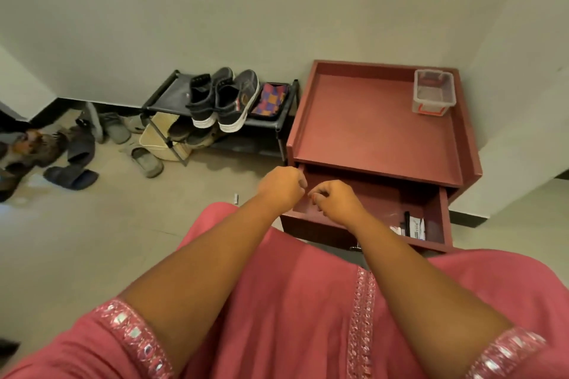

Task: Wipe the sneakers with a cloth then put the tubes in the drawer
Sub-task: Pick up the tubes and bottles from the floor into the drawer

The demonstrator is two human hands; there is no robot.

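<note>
A pair of dark sneakers with white soles stands on a black shoe rack against the wall. Beside them on the rack lies a folded checkered cloth. To the right, the maroon cabinet's drawer is pulled open, and tubes lie in its right end. My left hand hovers over the drawer's left corner with its fingers curled in. My right hand hangs over the drawer's left part, fingers loosely bent, nothing seen in it.
A clear plastic box with red clips sits at the back right of the maroon cabinet top. Several slippers and sandals lie scattered on the tiled floor at left. A small white object lies on the floor near the drawer.
</note>
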